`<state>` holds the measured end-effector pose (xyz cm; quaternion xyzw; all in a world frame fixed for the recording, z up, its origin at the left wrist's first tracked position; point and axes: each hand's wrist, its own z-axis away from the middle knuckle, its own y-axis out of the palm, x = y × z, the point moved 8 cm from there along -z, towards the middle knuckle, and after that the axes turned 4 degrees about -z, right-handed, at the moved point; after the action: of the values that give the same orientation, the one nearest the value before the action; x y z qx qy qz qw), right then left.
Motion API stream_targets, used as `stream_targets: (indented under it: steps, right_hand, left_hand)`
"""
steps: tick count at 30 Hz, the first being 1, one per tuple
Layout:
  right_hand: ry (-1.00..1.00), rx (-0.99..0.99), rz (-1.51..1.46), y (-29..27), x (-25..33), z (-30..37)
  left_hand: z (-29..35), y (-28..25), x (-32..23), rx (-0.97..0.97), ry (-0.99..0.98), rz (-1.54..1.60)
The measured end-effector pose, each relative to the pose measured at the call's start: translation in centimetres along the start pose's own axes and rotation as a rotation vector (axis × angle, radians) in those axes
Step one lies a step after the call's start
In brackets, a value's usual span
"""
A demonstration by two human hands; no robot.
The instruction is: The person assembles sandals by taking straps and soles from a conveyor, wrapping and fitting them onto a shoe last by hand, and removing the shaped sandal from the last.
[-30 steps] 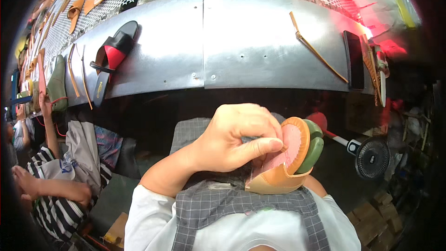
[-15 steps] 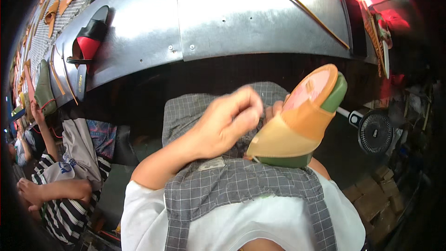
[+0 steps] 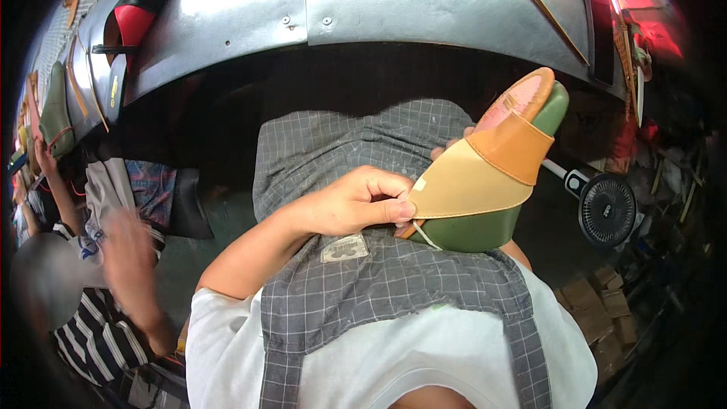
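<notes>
In front of my chest, tilted with its toe end up to the right, is a sandal [image 3: 471, 185] with a beige and orange upper, on a green shoe last [image 3: 478, 232]. My left hand [image 3: 356, 201] pinches the edge of the beige upper between thumb and bent forefinger. From under that edge a thin white cord [image 3: 425, 236] trails over the green last. My right hand [image 3: 453, 142] grips the sandal and last from behind; only some fingertips show past the far side, the rest being hidden.
Across the top runs a metal workbench [image 3: 235, 7]. On it lie a black and red sandal [image 3: 135, 23], a thin brown strip [image 3: 549, 15] and a dark phone-like slab [image 3: 598, 34]. A small fan [image 3: 606, 210] stands at right. A person's blurred hand [image 3: 130, 254] shows at left.
My left hand has come to the sandal and taken hold of the beige upper's edge; before, it was apart. The sandal has turned slightly, showing more of the green last.
</notes>
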<state>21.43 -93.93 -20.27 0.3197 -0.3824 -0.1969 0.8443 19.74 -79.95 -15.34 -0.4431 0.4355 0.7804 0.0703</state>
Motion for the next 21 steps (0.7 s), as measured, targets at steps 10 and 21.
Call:
stream_targets:
  steps: [10,21]
  right_hand:
    - [-0.085,0.53,-0.254,6.8,2.4,-1.6]
    - [-0.58,-0.013,0.697,9.6,7.0,-2.4]
  left_hand:
    - [-2.1,0.8,1.2,0.026,-0.259,0.1]
    - [1.1,-5.3,-14.8,-0.732,0.511,-0.463]
